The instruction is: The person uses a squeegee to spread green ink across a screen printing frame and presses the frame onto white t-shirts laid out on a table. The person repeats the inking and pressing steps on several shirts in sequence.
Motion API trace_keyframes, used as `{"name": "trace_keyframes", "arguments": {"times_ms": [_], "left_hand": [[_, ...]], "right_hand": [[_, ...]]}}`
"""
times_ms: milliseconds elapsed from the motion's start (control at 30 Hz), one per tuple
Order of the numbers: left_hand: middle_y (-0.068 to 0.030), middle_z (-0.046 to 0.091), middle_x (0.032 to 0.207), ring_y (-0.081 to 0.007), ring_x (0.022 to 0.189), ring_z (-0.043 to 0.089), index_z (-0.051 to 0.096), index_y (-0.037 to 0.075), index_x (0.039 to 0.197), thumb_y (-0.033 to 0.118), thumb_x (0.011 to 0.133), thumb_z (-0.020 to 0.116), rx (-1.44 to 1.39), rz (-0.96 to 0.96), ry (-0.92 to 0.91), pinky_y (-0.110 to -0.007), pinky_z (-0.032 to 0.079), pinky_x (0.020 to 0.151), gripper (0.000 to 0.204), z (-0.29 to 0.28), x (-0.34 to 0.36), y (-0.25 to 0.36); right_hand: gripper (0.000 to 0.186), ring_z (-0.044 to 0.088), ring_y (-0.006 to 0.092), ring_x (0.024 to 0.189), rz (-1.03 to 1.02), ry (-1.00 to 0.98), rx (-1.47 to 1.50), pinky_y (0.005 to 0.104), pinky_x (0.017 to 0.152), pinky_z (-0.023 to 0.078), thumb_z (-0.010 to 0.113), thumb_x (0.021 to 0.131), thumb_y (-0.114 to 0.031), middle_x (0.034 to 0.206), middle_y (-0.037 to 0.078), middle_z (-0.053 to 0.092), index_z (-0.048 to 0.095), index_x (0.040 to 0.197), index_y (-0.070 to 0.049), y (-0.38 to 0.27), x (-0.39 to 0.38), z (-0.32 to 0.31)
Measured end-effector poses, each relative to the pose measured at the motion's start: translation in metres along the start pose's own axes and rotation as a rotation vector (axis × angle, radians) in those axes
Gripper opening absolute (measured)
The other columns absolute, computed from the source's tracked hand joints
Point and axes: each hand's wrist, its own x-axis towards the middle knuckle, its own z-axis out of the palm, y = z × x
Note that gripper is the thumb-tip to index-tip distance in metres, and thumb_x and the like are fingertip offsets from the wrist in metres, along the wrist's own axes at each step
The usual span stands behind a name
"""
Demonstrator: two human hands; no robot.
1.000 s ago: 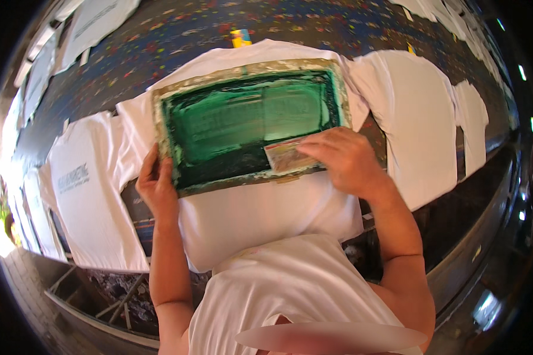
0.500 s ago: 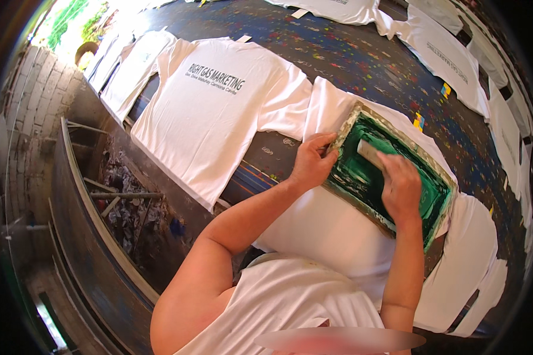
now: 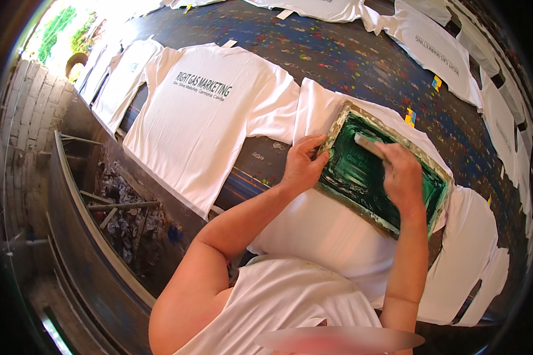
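The person's left hand [image 3: 305, 164] grips the left end of a green-smeared screen frame [image 3: 337, 123]; the right hand [image 3: 404, 176] holds a flat squeegee [image 3: 368, 145] inside it. A white shirt [image 3: 323, 225] lies beneath both hands; a printed shirt [image 3: 189, 139] spreads left of the left hand.

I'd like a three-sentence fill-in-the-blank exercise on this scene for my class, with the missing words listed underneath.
1. The left hand grips the screen frame, which holds ____ ink.
2. The right hand holds the squeegee ____ the screen frame, not outside it.
3. The printed shirt left of the screen frame is ____ in colour.

Missing words: green; inside; white.
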Motion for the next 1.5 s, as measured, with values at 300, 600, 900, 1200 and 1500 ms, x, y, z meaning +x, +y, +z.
{"name": "trace_keyframes", "arguments": {"times_ms": [300,600,900,1200,1500], "left_hand": [[-0.0130,0.072,0.141,-0.0153,0.113,0.074,0.074,-0.006,0.140,-0.006,0.101,0.077,-0.157,-0.015,0.015,-0.029,0.061,0.098,0.039,-0.004,-0.002,-0.012],[-0.0126,0.071,0.143,-0.0144,0.115,0.074,0.072,-0.006,0.145,-0.008,0.101,0.076,-0.066,0.000,0.005,-0.027,0.062,0.097,0.044,-0.006,0.000,-0.005],[-0.0108,0.073,0.142,-0.0138,0.118,0.072,0.070,-0.006,0.149,-0.007,0.103,0.074,0.018,-0.037,-0.026,-0.028,0.057,0.104,0.046,-0.013,-0.002,0.004],[-0.0120,0.077,0.135,-0.0139,0.118,0.072,0.067,-0.008,0.151,-0.005,0.107,0.072,0.050,-0.066,-0.021,-0.028,0.055,0.108,0.045,-0.014,-0.002,0.008],[-0.0020,0.076,0.116,-0.0074,0.098,0.065,0.071,-0.005,0.149,-0.003,0.105,0.075,0.075,-0.024,-0.020,-0.023,0.053,0.090,0.044,-0.011,-0.004,0.007]], "right_hand": [[0.042,0.074,0.0383,0.107,-0.076,-0.116,0.002,0.0493,0.095,0.059,0.067,0.087,0.006,0.114,0.014,0.078,0.077,0.126,-0.007,-0.051,-0.070,-0.004],[0.036,0.074,0.0415,0.108,0.053,-0.058,0.085,0.0523,0.091,0.059,0.068,0.088,0.001,0.111,0.016,0.078,0.078,0.122,-0.008,0.026,0.028,-0.007],[0.039,0.074,0.0375,0.107,-0.232,-0.513,0.144,0.0478,0.093,0.059,0.069,0.076,0.011,0.104,0.010,0.079,0.083,0.105,-0.009,0.078,0.026,-0.048],[0.042,0.074,0.0351,0.110,-0.111,-0.341,0.118,0.0479,0.095,0.059,0.066,0.078,0.013,0.107,0.007,0.080,0.084,0.109,-0.010,0.130,-0.090,-0.107],[0.033,0.077,0.0335,0.108,0.105,-0.074,-0.024,0.0456,0.095,0.059,0.071,0.085,0.006,0.117,0.010,0.083,0.081,0.114,-0.009,0.057,-0.171,-0.091]]}}
